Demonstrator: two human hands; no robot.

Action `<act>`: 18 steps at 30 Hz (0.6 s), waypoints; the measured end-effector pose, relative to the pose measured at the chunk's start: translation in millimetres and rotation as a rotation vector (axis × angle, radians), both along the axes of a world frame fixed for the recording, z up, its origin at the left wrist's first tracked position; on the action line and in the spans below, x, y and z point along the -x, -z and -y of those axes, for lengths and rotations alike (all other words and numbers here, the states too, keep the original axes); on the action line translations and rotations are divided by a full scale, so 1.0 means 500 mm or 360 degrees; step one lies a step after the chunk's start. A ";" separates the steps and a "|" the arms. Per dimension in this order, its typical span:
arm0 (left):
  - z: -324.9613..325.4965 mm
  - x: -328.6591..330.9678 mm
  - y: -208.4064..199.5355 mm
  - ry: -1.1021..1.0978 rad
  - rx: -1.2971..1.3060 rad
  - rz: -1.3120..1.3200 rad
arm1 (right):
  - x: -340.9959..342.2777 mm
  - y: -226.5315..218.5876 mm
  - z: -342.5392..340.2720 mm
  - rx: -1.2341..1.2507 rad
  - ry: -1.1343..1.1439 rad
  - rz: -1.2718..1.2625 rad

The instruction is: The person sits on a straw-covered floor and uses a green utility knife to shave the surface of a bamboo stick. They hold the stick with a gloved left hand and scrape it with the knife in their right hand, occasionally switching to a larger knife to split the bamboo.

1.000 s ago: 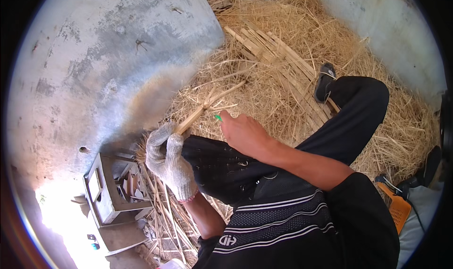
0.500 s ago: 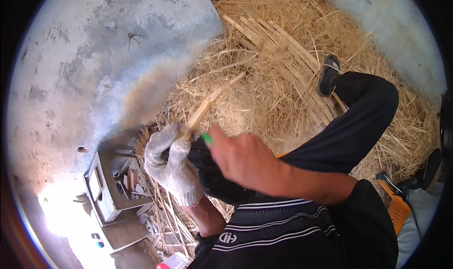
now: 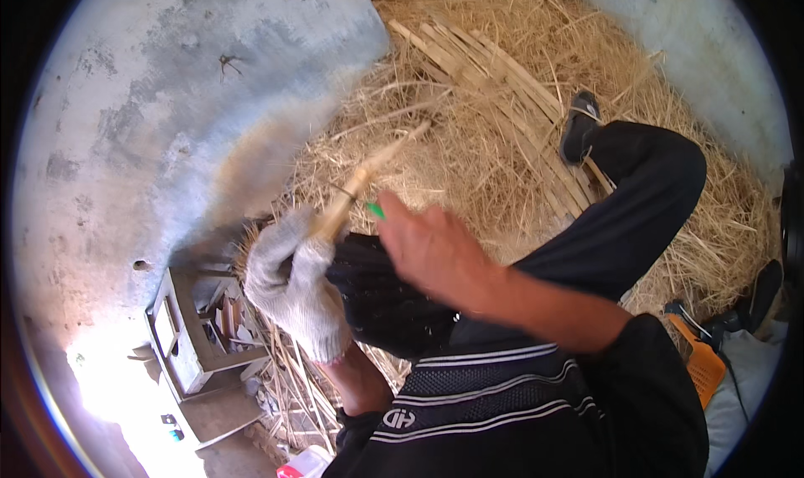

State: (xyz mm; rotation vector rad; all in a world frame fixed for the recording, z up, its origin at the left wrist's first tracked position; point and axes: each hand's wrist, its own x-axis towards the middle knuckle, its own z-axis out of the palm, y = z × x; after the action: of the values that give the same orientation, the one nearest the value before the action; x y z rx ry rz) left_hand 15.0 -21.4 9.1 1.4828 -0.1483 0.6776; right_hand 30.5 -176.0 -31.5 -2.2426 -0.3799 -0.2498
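Note:
My left hand, in a whitish knit glove, is closed round the lower end of a pale bamboo strip. The strip slants up and away to the right, and its far end is thin and blurred. My bare right hand is closed on a small knife; a bit of its green handle shows past the fingers. Its thin dark blade seems to lie across the strip, a little beyond the glove. Motion smears the right hand, and its palm side is hidden.
Split bamboo strips lie on a bed of shavings beyond my bent leg. A plastered wall rises on the left, above a wooden frame box. At the right is an orange plastic object.
My right hand and the knife have moved up along the bamboo strip, away from the gloved left hand. The left hand keeps its hold and has shifted only slightly.

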 end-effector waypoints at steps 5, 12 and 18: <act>0.003 -0.003 0.002 0.0013 -0.0042 0.0029 | -0.024 0.074 0.011 0.0061 0.0079 -0.0028; -0.009 0.000 0.012 0.0057 -0.0092 0.0060 | 0.022 -0.067 0.028 -0.0494 -0.0304 -0.0464; 0.018 0.006 0.001 0.0023 0.0126 -0.0024 | 0.075 -0.089 0.017 -0.0587 -0.0340 -0.0237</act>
State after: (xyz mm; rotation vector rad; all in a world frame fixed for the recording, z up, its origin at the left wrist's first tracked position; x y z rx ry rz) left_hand 11.9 -30.3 8.9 1.4095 -0.1190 0.6532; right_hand -6.8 -184.6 12.9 -1.8293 -0.4494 -0.0342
